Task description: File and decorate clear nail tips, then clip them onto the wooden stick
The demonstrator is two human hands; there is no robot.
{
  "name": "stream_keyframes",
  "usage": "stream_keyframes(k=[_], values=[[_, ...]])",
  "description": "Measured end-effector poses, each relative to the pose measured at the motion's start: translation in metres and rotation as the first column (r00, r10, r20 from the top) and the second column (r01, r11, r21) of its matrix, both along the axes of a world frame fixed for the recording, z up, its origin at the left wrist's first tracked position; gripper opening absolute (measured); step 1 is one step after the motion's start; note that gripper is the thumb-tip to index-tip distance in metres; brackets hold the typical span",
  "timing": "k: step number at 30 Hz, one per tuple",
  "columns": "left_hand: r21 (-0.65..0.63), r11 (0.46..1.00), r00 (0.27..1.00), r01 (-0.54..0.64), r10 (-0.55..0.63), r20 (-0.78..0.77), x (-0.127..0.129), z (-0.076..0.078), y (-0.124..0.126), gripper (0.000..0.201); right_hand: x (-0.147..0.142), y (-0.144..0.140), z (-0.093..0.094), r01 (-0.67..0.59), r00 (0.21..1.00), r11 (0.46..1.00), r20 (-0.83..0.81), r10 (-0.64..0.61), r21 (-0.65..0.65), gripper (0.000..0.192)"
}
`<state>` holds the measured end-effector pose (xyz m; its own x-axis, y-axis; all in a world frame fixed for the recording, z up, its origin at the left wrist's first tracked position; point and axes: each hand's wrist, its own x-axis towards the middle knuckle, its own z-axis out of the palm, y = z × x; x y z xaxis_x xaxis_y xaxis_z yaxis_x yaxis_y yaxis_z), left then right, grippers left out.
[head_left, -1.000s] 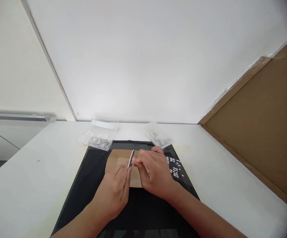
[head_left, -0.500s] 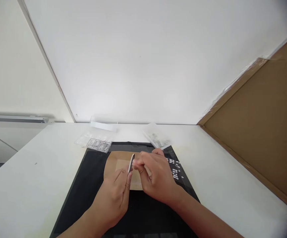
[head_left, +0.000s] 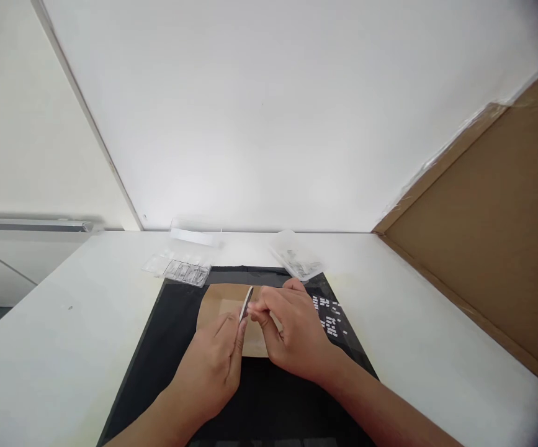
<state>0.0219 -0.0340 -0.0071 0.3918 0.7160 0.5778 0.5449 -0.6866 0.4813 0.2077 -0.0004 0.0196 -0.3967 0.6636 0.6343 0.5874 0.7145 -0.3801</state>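
Head view, left hand (head_left: pixel 213 366): fingers pressed together around a thin grey-and-white nail file (head_left: pixel 246 303), held on edge above a flat brown paper sheet (head_left: pixel 219 304).
Right hand (head_left: pixel 294 335): fingertips pinching something tiny against the file; too small to identify.
Progress: filing under way; small white pieces (head_left: pixel 328 315) lying in rows on the black mat (head_left: pixel 166 329), apparently untouched.
Edges: white table (head_left: pixel 64 335) bare to the left; brown cardboard panel (head_left: pixel 492 223) closing off the right; clear plastic compartment tray (head_left: pixel 178 268) and clear bag (head_left: pixel 296 259) along the far mat edge.

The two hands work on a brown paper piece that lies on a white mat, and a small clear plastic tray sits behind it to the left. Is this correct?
Not quite: the mat is black, not white; only the table under it is white, as the head view shows. The rest holds: the left hand and right hand work on the brown paper piece, with the clear plastic tray behind it, left.
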Motion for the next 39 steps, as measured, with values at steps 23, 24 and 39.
stream_keyframes(k=[23,24,39], values=[[-0.196,0.981,0.995,0.008,0.012,0.103,-0.004,0.006,0.006,0.034,0.019,0.014,-0.007,-0.263,0.783,0.891,-0.622,-0.028,-0.371,0.018],[-0.19,0.982,0.995,0.015,0.005,0.104,-0.004,0.006,0.006,0.034,0.019,0.015,-0.007,-0.284,0.767,0.878,-0.641,-0.033,-0.385,0.019],[-0.255,0.967,0.983,0.021,0.026,0.179,-0.006,0.001,0.005,0.036,0.041,0.037,-0.012,0.023,0.836,0.886,-0.477,-0.271,-0.463,0.028]])
